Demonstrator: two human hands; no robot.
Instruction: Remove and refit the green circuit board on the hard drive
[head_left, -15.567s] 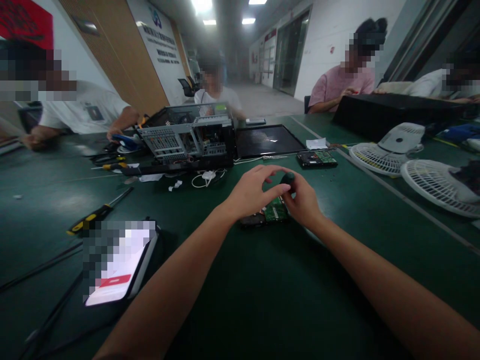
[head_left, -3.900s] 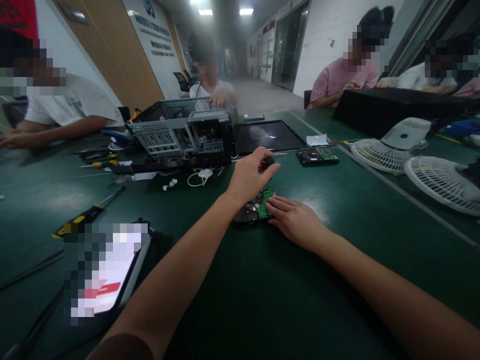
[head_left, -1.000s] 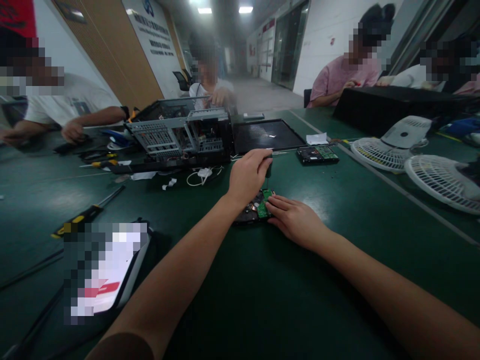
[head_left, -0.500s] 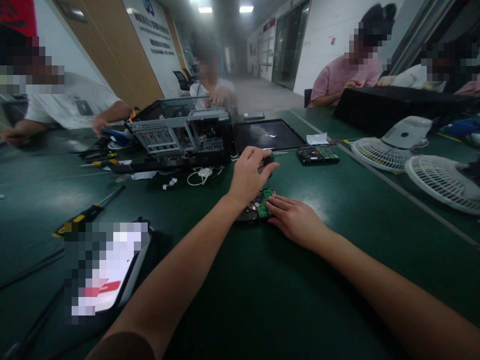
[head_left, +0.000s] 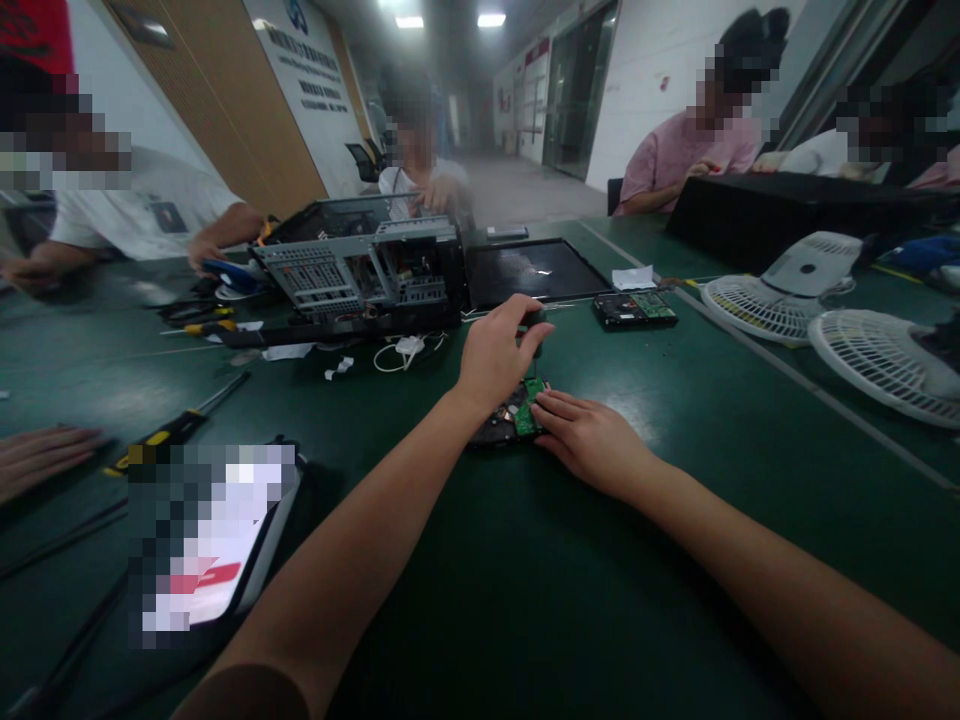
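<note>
Green board [head_left: 527, 421] touches right hand [head_left: 596, 442]; left hand [head_left: 491, 358] holds screwdriver [head_left: 536, 319]

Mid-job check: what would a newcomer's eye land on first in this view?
Probably the lit phone at lower left, bright against the dark green table. Next, perhaps the center, where the left hand holds a dark-handled screwdriver upright over a hard drive and the right hand rests at its right side. Beyond, left of center, stands an open computer case.
</note>
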